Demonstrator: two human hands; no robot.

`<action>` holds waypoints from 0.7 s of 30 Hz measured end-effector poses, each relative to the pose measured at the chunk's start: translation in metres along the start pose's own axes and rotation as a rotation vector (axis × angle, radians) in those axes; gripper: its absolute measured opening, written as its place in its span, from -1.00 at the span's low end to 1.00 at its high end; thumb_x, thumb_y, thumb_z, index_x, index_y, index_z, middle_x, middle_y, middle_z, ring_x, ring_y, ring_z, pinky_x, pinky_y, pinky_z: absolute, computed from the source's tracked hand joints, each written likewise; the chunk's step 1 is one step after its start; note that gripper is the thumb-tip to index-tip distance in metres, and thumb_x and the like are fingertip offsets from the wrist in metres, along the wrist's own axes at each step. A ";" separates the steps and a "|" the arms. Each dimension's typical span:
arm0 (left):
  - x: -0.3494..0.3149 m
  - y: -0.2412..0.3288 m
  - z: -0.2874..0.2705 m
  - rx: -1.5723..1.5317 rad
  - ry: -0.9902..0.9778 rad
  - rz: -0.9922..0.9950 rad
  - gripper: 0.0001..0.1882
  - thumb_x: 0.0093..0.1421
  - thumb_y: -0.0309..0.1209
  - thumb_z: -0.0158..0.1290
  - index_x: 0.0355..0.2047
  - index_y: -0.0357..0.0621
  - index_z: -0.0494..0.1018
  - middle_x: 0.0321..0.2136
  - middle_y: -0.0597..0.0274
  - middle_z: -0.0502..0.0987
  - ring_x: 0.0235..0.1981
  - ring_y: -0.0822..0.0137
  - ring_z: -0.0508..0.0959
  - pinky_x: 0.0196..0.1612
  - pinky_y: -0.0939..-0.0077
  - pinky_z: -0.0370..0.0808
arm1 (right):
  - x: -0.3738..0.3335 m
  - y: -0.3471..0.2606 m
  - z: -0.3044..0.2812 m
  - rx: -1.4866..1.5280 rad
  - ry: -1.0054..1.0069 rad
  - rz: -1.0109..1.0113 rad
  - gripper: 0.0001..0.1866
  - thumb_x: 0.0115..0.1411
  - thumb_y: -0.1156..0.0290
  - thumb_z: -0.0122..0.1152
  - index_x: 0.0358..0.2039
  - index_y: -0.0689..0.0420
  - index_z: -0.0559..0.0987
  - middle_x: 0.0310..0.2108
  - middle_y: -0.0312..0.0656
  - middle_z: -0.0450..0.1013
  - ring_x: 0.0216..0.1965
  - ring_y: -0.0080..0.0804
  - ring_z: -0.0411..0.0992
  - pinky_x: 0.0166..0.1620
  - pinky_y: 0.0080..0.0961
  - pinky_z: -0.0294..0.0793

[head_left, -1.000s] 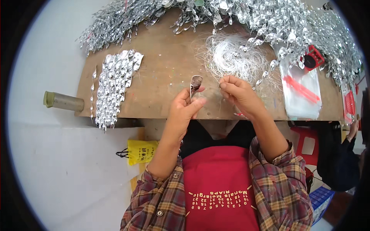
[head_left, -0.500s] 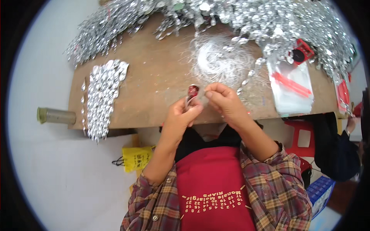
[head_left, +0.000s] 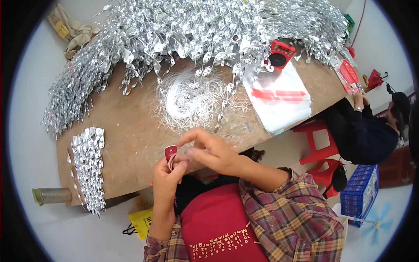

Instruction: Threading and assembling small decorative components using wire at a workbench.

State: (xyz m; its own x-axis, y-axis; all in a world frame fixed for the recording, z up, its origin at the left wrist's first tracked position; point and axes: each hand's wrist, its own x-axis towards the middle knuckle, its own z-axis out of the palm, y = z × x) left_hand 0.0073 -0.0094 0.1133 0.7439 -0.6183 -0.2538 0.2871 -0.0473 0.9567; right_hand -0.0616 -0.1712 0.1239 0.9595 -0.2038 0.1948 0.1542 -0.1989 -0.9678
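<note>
My left hand (head_left: 169,175) is closed around a small red, glossy piece with a pale rim (head_left: 170,152), which stands up above the fingers. A pale curved band shows under it, between thumb and forefinger. Close by on the right, my right hand (head_left: 211,153) has its forefinger stretched toward the red piece, with the thumb apart below it. No object shows between those fingers; a fine thread there would be too small to see. Both hands are over the table's near edge. Beyond them lies a tangled coil of clear thread (head_left: 185,100).
Strings of shiny silver pieces (head_left: 196,30) cover the table's far side; a smaller bundle (head_left: 88,168) hangs over the left edge. Clear plastic bags (head_left: 279,111) and a red radio (head_left: 281,54) lie to the right. A person (head_left: 371,131) sits beyond a red stool (head_left: 316,139).
The view has turned to the right, so the table has shifted left in the picture. My right thumb and forefinger, together near the red piece before, are now apart.
</note>
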 end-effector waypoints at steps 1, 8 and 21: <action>-0.001 0.001 -0.001 0.000 -0.002 -0.009 -0.90 0.06 -0.47 0.07 -0.41 -0.23 0.44 -0.68 0.51 0.32 -0.71 0.69 0.21 -0.64 0.79 0.10 | -0.001 -0.001 0.002 0.041 -0.098 -0.001 -0.76 0.16 0.39 0.02 -0.16 0.16 0.39 -0.37 -0.29 0.40 -0.41 -0.62 0.37 -0.37 -0.62 0.34; 0.002 0.000 0.005 0.052 -0.041 -0.037 -0.90 0.05 -0.46 0.06 -0.44 -0.22 0.43 -0.67 0.48 0.33 -0.72 0.68 0.21 -0.66 0.77 0.08 | -0.007 0.009 -0.015 -0.188 -0.126 -0.127 -0.88 0.08 0.45 0.12 -0.35 0.19 0.49 -0.40 -0.18 0.43 -0.37 -0.37 0.41 -0.29 -0.53 0.38; 0.019 -0.024 -0.020 -0.224 -0.015 -0.113 -0.81 0.02 -0.45 0.08 -0.39 -0.21 0.31 -0.74 0.45 0.22 -0.82 0.62 0.12 -0.67 0.69 0.08 | 0.029 0.049 -0.323 -0.493 0.867 -0.137 -0.79 0.09 0.39 0.15 -0.29 0.24 0.51 -0.39 -0.26 0.46 -0.36 -0.59 0.38 -0.26 -0.65 0.35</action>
State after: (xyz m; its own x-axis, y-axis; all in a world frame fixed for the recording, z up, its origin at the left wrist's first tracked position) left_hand 0.0263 -0.0043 0.0829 0.6907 -0.6305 -0.3541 0.4962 0.0571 0.8663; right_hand -0.1020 -0.4969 0.1334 0.4074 -0.7375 0.5387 -0.0527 -0.6079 -0.7923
